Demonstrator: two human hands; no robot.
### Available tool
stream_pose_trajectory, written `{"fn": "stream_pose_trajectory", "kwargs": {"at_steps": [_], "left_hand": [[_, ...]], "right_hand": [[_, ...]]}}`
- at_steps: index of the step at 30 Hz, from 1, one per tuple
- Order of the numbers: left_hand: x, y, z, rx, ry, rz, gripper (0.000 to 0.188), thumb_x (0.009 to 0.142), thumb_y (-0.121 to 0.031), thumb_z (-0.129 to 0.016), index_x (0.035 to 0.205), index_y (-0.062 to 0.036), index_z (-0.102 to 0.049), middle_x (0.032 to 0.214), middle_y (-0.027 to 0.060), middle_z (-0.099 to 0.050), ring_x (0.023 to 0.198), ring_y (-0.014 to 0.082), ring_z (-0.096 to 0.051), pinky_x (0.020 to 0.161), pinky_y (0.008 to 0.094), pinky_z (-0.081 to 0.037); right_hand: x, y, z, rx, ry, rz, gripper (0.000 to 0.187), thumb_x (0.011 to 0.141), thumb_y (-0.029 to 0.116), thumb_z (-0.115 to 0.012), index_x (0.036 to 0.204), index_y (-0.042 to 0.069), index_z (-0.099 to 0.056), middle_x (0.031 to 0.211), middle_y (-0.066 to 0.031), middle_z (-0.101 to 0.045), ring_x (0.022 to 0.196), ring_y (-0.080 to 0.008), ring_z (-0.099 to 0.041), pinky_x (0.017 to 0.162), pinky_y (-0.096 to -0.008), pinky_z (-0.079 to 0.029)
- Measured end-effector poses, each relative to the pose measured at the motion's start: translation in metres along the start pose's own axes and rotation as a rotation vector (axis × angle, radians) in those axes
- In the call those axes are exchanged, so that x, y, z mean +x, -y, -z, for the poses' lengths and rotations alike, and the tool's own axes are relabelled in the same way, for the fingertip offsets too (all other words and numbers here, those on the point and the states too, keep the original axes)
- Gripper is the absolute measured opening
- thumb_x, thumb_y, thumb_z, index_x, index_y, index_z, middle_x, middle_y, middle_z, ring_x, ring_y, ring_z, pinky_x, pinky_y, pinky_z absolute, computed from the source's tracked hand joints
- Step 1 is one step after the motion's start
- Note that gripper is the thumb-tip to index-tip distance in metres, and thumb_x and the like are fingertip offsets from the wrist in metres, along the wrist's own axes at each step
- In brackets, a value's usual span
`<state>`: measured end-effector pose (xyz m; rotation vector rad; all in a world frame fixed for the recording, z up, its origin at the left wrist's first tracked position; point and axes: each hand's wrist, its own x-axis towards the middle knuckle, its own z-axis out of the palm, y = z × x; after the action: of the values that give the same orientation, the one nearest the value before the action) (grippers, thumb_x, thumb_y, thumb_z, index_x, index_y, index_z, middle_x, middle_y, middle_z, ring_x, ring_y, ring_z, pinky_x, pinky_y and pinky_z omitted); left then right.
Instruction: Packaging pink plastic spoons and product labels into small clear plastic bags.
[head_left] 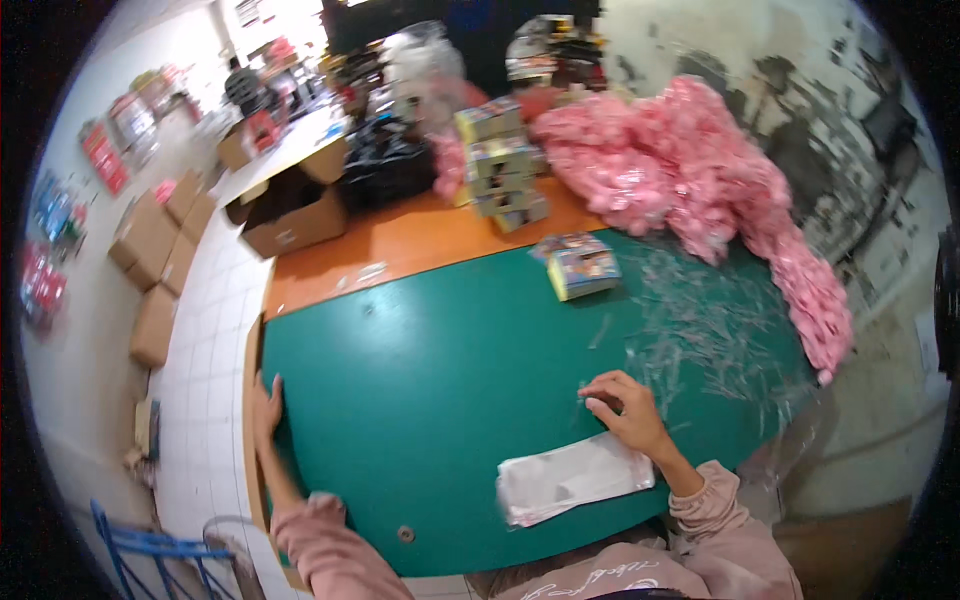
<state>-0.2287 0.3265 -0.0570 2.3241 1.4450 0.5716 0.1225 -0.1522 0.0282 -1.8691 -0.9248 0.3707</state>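
A: Where is the person's right hand (622, 408)?

B: Over the green tabletop (420, 400), just beyond the white stack of plastic sleeves (570, 482), its wrist near the stack's right end. The fingers are curled, thumb toward the fingertips. Whether they pinch something is impossible to tell (a faint clear glint shows beside them, too blurred to name).

A: And the left hand (266, 405)?

B: At the table's left edge, well apart from the sleeves. Its fingers look extended and loose, grasping nothing visible.

A: So the sleeves lie flat?

B: Flat, near the edge closest to the person, slightly tilted across the green surface.

A: What lies around them?

B: Clear plastic strips (715, 330) are scattered to the right, beside a big heap of shiny pink material (680, 165). Farther back sits a small stack of colourful packets (585, 270); a taller pile of packets (503, 170) stands behind it on the orange surface (400, 238).

A: Anything on the left?

B: An open cardboard box (298, 228) next to a black plastic bag (388, 170), both toward the back.
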Motion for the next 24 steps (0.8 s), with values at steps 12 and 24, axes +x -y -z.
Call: {"fn": "stream_pose_trajectory", "kwargs": {"at_steps": [12, 24], "left_hand": [[-0.270, -0.186, 0.025, 0.421, 0.088, 0.264, 0.056, 0.088, -0.046, -0.038, 0.137, -0.0207, -0.027, 0.145, 0.0109, -0.017, 0.133, 0.0317, -0.015, 0.100, 0.0613, -0.012], [-0.278, -0.191, 0.018, 0.348, -0.087, 0.367, 0.046, 0.081, -0.024, -0.052, 0.125, -0.0134, -0.042, 0.139, 0.0069, -0.030, 0.130, 0.0249, -0.024, 0.104, 0.0500, -0.012]], "right_hand": [[0.154, -0.058, 0.261, -0.709, -0.441, 0.175, 0.029, 0.079, 0.022, -0.059, 0.092, -0.003, -0.059, 0.075, -0.0147, -0.059, 0.069, -0.0216, -0.058, 0.061, -0.0345, -0.043], [0.347, -0.227, 0.383, -0.538, -0.668, -0.232, 0.040, 0.073, 0.031, -0.058, 0.094, -0.003, -0.058, 0.093, -0.0245, -0.059, 0.085, -0.0364, -0.058, 0.071, -0.0413, -0.044]]}}
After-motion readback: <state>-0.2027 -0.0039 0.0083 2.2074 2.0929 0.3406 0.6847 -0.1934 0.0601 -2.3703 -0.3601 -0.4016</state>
